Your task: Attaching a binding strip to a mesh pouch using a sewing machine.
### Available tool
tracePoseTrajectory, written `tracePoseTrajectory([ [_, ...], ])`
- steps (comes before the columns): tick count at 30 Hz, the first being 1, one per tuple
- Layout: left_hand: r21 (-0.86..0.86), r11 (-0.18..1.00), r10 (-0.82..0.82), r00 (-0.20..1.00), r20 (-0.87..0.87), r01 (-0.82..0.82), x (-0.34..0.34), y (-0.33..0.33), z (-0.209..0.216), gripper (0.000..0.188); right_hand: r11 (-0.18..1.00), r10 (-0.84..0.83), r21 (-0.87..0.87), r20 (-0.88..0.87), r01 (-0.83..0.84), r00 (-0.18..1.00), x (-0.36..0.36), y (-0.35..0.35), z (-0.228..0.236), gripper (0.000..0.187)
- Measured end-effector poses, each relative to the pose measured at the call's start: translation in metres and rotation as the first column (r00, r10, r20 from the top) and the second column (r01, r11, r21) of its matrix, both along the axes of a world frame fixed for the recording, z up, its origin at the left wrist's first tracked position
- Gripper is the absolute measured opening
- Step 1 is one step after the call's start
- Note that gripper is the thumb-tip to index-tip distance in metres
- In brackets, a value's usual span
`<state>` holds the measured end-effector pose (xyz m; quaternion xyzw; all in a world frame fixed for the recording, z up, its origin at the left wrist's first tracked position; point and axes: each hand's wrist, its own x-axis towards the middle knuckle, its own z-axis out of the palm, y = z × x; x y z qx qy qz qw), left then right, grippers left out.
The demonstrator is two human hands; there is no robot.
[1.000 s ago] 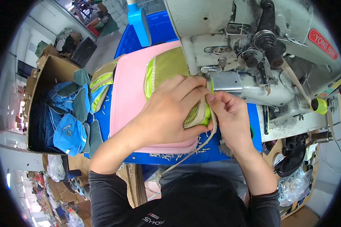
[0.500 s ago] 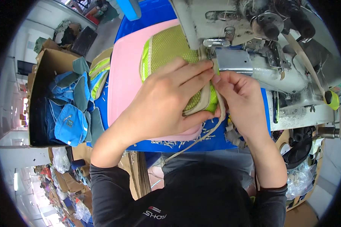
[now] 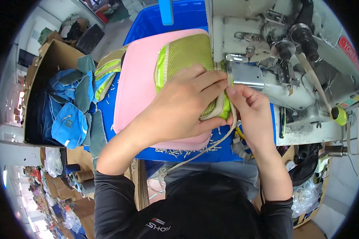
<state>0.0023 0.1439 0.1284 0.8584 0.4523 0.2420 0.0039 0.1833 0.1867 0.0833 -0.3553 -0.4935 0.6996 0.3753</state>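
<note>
An olive mesh and lime-green fabric piece (image 3: 187, 51) with beige edging lies at the sewing machine's (image 3: 247, 75) needle area, over a pink board (image 3: 135, 79). My left hand (image 3: 187, 101) spreads across it, fingertips together near the metal presser area, thumb bent at the near edge so the fabric is gripped between. Beside it, my right hand (image 3: 249, 105) has thumb and forefinger pinched on the beige binding tape (image 3: 233, 115) at the fabric's right edge. That tape trails down toward my lap. The exact stitching point is hidden by my fingers.
An open cardboard box (image 3: 36, 95) of blue and grey fabric pieces (image 3: 70, 123) stands at the left. More lime-green pieces (image 3: 107, 67) lie beside it. Thread clippings (image 3: 171, 152) litter the blue surface (image 3: 243, 153). Behind the board is a blue bin (image 3: 187, 16).
The whole view has shifted and tilted slightly, showing more of the machine. Both hands keep nearly the same grip and place at the fabric's edge.
</note>
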Motion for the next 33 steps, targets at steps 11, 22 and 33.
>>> tracePoseTrajectory([
  [11,0.272,0.960,0.092,0.993,-0.069,-0.070,0.030,-0.023,-0.021,0.045,0.937,0.346,-0.032,-0.025,-0.347,0.938,0.070,-0.097,0.026,0.014],
  [22,-0.482,0.628,0.076,0.568,0.819,0.611,0.078,-0.102,-0.002,0.020,0.928,-0.116,0.332,-0.176,0.170,0.978,0.093,-0.069,0.056,0.029],
  [33,-0.135,-0.089,0.561,-0.161,0.812,-0.987,-0.230,-0.409,0.037,0.011,0.995,-0.086,-0.015,-0.585,0.096,0.806,0.149,0.053,0.037,0.027],
])
